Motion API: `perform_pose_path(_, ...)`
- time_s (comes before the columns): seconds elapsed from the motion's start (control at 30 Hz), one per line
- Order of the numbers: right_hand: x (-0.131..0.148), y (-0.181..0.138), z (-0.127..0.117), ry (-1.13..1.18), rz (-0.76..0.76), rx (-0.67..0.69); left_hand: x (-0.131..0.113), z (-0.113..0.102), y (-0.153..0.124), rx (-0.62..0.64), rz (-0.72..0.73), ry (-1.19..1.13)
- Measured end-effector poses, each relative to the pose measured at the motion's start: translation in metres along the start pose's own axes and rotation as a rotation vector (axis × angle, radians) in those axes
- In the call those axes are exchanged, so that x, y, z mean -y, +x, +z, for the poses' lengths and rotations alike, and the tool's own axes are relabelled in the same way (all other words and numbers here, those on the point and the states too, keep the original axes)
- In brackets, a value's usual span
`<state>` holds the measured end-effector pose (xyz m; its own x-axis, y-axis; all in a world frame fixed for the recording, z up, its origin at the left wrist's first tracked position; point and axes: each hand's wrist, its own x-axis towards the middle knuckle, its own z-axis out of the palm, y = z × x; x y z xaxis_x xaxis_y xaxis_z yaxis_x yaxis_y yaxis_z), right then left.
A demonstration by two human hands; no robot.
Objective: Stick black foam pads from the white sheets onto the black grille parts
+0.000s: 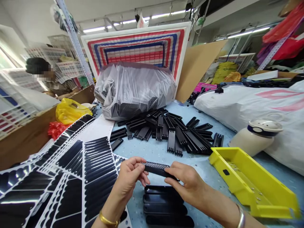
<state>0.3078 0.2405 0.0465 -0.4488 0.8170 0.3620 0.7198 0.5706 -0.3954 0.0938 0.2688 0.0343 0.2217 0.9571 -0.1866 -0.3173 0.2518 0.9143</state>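
And here we are: L hand [133, 172] has thumb & fingers closed on one end of a slim black strip [155, 170], R hand [186, 180] pinching the other end, so it's slung betw. the two, approx. level, above the blue table [201, 172]. Upper face is a fine crosshatch, front edge smooth & matte; R fingertips hide the far end, so can't tell its shape. Just below, a stacked row of glossy, round-ended black pieces [163, 207], partly behind R hand, exact no. hard to get. Beyond, a messy pile of black toothed parts [171, 136], hard plastic by the look, some flat, some ribbed, overlapping too much to count. Over L, shiny black rounded strips on white backing sheets [99, 177], glare washing out bits, lower ones cut off by the frame. R side: angular yellow bin [234, 186], tiny bright bits inside, too small to ID. Next to it a cream rounded bottle [251, 136], dark band round its neck. At back, a crinkly translucent bag [140, 88], dark contents blurred by the film, against a red/white/blue striped panel [142, 41].
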Motion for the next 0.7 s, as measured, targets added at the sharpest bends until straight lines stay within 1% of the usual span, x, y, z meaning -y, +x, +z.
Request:
perform_pose_path(0.1, -0.006, -0.007, 0.011, -0.015, -0.015, -0.013, 0.008, -0.007, 0.003, 0.049, -0.064, 0.062)
perform_pose_path(0.17, -0.009, -0.010, 0.012, -0.013, -0.009, 0.005, 0.012, -0.013, 0.007, 0.091, -0.111, 0.161)
perform_pose_path(0.2, -0.011, -0.012, 0.010, -0.014, 0.001, 0.010, 0.014, -0.017, 0.009, 0.088, -0.115, 0.226)
perform_pose_path(0.27, -0.018, -0.014, 0.003, -0.012, 0.031, 0.001, 0.018, -0.026, 0.016, 0.009, -0.058, 0.358)
perform_pose_path(0.33, -0.030, -0.013, -0.004, 0.004, 0.072, -0.029, 0.022, -0.035, 0.024, -0.126, 0.063, 0.477)
perform_pose_path(0.37, -0.036, -0.012, -0.007, 0.015, 0.096, -0.042, 0.025, -0.039, 0.029, -0.178, 0.118, 0.535)
perform_pose_path(0.4, -0.042, -0.010, -0.008, 0.024, 0.113, -0.053, 0.027, -0.042, 0.034, -0.201, 0.153, 0.592)
perform_pose_path(0.43, -0.047, -0.007, -0.008, 0.028, 0.123, -0.061, 0.030, -0.043, 0.039, -0.197, 0.166, 0.646)
perform_pose_path(0.5, -0.054, 0.001, -0.003, 0.032, 0.123, -0.050, 0.034, -0.042, 0.046, -0.143, 0.149, 0.724)
perform_pose_path(0.6, -0.054, 0.014, 0.010, 0.036, 0.106, 0.019, 0.035, -0.036, 0.049, -0.047, 0.115, 0.757)
perform_pose_path(0.7, -0.049, 0.020, 0.020, 0.033, 0.082, 0.112, 0.035, -0.033, 0.043, 0.038, 0.075, 0.772)
